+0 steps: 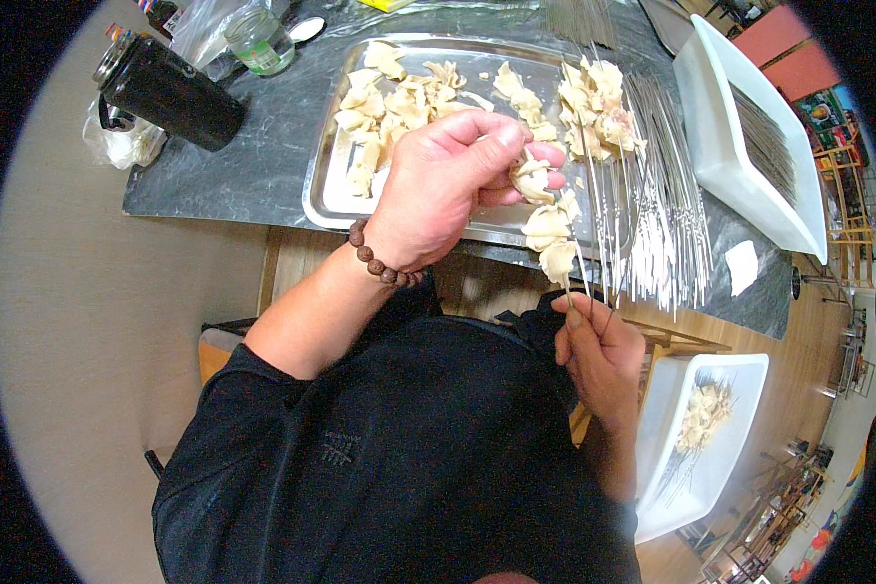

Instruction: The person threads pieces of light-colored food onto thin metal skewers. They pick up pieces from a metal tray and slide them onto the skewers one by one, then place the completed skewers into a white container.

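Note:
My right hand (602, 350) pinches the lower end of a skewer below several pale, folded food pieces (550, 225). Up at the skewer's far end, my left hand (445, 182), with a brown bead bracelet at the wrist, has its fingers around another pale piece (531, 179). The skewer tip is hidden there. Behind the left hand lies a shallow steel tray (321, 175) holding loose pale pieces (409, 98). On its right side sits a cluster of loaded skewers (598, 109), beside a fan of bare metal skewers (664, 219).
A white tub (715, 124) with more skewers stands at the right table edge, near a white scrap (742, 268). Lower right, another white tub (737, 431) contains loaded skewers. A black bottle (171, 91) and a glass jar (259, 44) occupy the dark marbled table's (277, 139) left side.

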`<action>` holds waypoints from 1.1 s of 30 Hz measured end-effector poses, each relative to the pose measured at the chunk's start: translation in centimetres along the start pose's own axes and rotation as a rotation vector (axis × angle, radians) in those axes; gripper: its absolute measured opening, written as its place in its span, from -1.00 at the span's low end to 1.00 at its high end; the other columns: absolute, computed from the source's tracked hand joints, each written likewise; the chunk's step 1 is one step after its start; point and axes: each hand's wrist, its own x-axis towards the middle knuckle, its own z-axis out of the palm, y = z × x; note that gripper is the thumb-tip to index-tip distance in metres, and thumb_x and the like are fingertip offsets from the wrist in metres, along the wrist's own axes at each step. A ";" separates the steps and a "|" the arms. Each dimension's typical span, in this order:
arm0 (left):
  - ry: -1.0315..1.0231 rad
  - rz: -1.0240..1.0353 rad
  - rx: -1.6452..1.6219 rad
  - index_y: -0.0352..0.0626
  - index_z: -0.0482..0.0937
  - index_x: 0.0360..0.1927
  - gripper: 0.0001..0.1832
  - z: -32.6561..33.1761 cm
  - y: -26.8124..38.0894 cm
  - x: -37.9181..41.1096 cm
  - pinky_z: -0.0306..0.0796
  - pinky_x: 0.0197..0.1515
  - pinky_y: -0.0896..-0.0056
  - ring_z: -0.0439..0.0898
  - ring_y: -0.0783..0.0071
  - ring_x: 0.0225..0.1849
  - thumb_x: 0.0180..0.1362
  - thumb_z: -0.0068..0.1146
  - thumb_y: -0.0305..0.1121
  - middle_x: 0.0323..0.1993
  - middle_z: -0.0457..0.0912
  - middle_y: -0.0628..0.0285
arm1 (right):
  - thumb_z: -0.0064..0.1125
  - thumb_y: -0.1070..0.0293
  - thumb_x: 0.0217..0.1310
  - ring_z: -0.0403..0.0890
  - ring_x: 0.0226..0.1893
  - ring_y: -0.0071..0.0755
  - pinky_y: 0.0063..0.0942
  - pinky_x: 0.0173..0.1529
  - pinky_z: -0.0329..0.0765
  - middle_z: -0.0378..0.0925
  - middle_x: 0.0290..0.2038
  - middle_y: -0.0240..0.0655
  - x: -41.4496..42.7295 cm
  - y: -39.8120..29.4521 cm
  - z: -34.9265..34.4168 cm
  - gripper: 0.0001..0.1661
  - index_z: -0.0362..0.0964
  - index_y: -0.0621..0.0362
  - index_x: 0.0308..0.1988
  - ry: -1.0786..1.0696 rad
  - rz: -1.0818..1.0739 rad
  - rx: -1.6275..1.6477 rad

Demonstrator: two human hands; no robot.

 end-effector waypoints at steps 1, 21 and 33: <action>0.009 0.003 0.032 -0.19 0.56 0.00 -0.77 0.1 0.0 -0.1 0.61 -0.19 0.58 0.77 0.22 -0.05 0.47 0.10 -0.24 0.01 0.72 -0.01 | 0.08 0.36 0.54 0.45 -0.61 -0.68 -0.62 -0.49 0.38 0.50 -0.61 -0.45 0.0 0.1 0.1 -0.74 0.62 0.28 -0.02 0.002 -0.006 0.004; 0.000 -0.115 0.105 -0.29 0.55 0.07 -0.65 0.6 0.5 1.6 0.64 -0.11 0.48 0.75 0.30 0.00 0.46 0.10 -0.18 -0.03 0.74 0.10 | -0.03 0.30 0.57 0.37 -0.59 -0.69 -0.61 -0.46 0.35 0.48 -0.59 -0.47 2.6 -2.8 1.9 -0.68 0.57 0.25 0.05 0.002 -0.040 -0.010; -0.114 -0.203 -0.015 -0.25 0.55 0.13 -0.68 0.7 -1.3 1.2 0.59 -0.22 0.63 0.75 0.37 0.00 0.37 0.25 -0.38 0.05 0.73 0.16 | -0.02 0.37 0.55 0.27 -0.62 -0.76 -0.70 -0.50 0.22 0.50 -0.56 -0.47 3.5 -3.1 2.7 -0.72 0.55 0.29 0.02 0.098 -0.149 -0.037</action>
